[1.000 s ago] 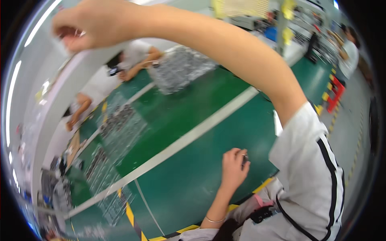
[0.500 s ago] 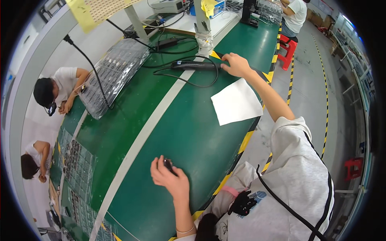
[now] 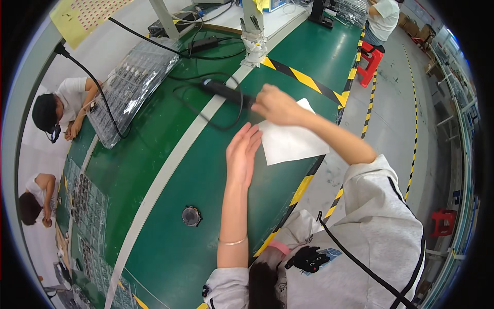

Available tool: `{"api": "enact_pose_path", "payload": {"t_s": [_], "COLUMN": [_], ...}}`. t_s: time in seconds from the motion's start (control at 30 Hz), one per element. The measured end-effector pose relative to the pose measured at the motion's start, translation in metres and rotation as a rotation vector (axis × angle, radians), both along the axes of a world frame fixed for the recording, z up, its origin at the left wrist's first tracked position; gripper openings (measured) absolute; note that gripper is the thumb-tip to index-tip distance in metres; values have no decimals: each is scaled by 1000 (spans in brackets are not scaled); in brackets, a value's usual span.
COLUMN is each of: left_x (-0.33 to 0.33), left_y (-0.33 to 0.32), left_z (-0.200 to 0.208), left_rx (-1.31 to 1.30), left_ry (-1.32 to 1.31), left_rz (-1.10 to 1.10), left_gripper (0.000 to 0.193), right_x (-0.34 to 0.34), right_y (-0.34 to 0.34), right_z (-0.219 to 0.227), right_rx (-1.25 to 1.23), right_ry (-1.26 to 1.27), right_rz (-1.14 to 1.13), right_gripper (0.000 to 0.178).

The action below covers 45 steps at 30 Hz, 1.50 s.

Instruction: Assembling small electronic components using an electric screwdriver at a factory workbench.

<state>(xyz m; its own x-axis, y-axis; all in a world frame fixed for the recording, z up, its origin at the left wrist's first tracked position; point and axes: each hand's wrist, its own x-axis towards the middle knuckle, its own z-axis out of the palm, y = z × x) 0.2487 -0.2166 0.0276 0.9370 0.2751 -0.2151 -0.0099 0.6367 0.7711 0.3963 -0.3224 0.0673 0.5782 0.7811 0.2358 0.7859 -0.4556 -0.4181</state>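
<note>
My right hand [image 3: 278, 105] is closed around the right end of a black, stick-shaped corded tool [image 3: 224, 91], which looks slightly motion-blurred. The tool slants over the pale strip on the bench, its thin black cord looping beside it. My left hand [image 3: 243, 154] is open and holds nothing; its fingers stretch toward the tool's near side. Under and beside my hands lies a white sheet [image 3: 293, 141], partly covered by my right hand and forearm. A small round dark piece, shaped like a watch case [image 3: 191, 216], rests on the green bench left of my left forearm.
A pale strip [image 3: 154, 188] divides the green bench [image 3: 170, 247]. A taped post [image 3: 253, 49] rises beyond the tool. Plastic-covered trays of parts [image 3: 131, 87] lie at the far left, where two people work. A red stool [image 3: 368, 64] stands beyond the striped bench edge, under another seated person.
My left hand has let go of the round dark piece and moved up toward the tool. My right hand has gripped the tool's end and pulled it nearer. The view has shifted slightly.
</note>
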Motion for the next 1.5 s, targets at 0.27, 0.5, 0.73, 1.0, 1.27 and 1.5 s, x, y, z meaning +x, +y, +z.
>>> {"api": "enact_pose_path", "payload": {"t_s": [0.27, 0.5, 0.73, 1.0, 1.27, 1.5], "left_x": [43, 40, 21, 3, 5, 18], "left_y": [-1, 17, 90, 94, 89, 69], "left_z": [-14, -19, -32, -25, -24, -24], "left_rx": [-414, -253, -353, -315, -206, 211], "left_ry": [-160, -196, -476, -462, -239, -125], "left_rz": [217, 286, 440, 105, 201, 429], "left_gripper": [45, 38, 38, 22, 14, 22], "right_x": [-64, -76, -128, -110, -93, -66], "right_y": [21, 36, 11, 31, 56, 75], "right_z": [-26, -25, -15, -29, 1, -4], "right_rx": [102, 151, 282, 129, 207, 216], "right_ry": [-43, 48, 4, -43, -97, 56], "right_rz": [-131, -117, -45, 104, -115, 28], "right_gripper": [23, 29, 14, 20, 28, 29]}}
